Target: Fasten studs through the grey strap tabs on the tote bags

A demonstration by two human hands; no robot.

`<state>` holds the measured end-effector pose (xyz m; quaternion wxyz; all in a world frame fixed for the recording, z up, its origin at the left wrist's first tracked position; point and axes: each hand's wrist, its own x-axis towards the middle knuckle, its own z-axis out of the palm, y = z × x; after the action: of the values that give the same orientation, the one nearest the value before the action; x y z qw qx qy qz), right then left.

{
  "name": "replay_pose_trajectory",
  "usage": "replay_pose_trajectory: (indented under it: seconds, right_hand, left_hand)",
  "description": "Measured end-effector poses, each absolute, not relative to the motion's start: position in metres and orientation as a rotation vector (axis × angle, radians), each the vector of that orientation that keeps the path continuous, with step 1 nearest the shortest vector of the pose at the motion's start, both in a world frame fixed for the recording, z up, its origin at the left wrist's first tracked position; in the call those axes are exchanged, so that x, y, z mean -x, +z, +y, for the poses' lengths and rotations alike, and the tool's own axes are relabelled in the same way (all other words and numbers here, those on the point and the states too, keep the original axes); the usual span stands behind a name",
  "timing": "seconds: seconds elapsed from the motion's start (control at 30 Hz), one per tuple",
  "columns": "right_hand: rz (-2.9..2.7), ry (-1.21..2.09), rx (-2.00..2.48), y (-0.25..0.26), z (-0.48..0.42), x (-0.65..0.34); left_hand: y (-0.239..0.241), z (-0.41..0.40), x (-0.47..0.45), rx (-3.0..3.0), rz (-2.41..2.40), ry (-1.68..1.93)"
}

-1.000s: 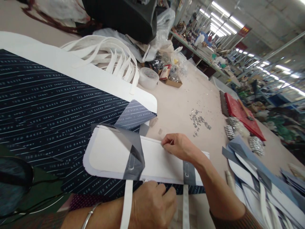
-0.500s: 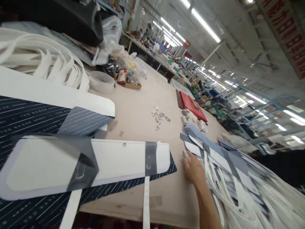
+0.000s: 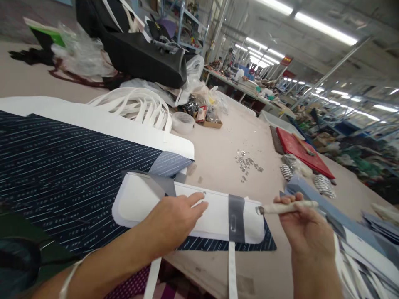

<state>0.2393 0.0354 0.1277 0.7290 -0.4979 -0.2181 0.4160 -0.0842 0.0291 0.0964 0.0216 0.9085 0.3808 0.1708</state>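
Note:
My right hand (image 3: 307, 224) is closed around a pale, stick-like tool (image 3: 288, 207), its exact kind unclear. The tool's dark tip is at the right end of a white panel (image 3: 215, 214); a small shiny bit shows there, and I cannot tell whether it touches. My left hand (image 3: 177, 216) hovers over or rests on the panel, fingers stretched and apart, near a small metal piece (image 3: 204, 194) at its upper edge. A grey band (image 3: 236, 218) with a metal loop crosses the panel, and a white strap (image 3: 232, 270) hangs below. Underneath lies dark patterned fabric (image 3: 102, 166).
Small metal pieces (image 3: 246, 162) lie scattered on the table (image 3: 215, 166). Behind are a tape roll (image 3: 183, 122), white straps (image 3: 137, 106) and a black bag-like item (image 3: 146, 58). At the right are a red flat item (image 3: 304, 151) and more panels with straps (image 3: 358, 249).
The view has swung left, so the table's contents sit further right. My left hand has come in over the panel. My right hand has lifted the pale tool to the panel's right end.

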Motion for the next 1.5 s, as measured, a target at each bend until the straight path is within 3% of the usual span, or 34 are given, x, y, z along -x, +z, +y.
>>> replay_pose_trajectory:
  seconds: [0.3, 0.7, 1.03, 1.5]
  right_hand:
    - [-0.267, 1.198, 0.818, 0.103, 0.092, -0.139]
    - [-0.221, 1.26, 0.825, 0.05, 0.113, -0.139]
    - [-0.073, 1.269, 0.817, 0.05, 0.116, -0.128]
    - [-0.513, 1.151, 0.886, 0.063, 0.11, -0.106]
  left_hand:
    - [0.043, 0.056, 0.066, -2.85, 1.17, 0.458]
    - [0.046, 0.058, 0.064, -2.741, 1.182, 0.366]
    - [0.039, 0.06, 0.064, -2.728, 1.147, 0.424]
    - [0.037, 0.062, 0.065, -2.632, 1.107, 0.421]
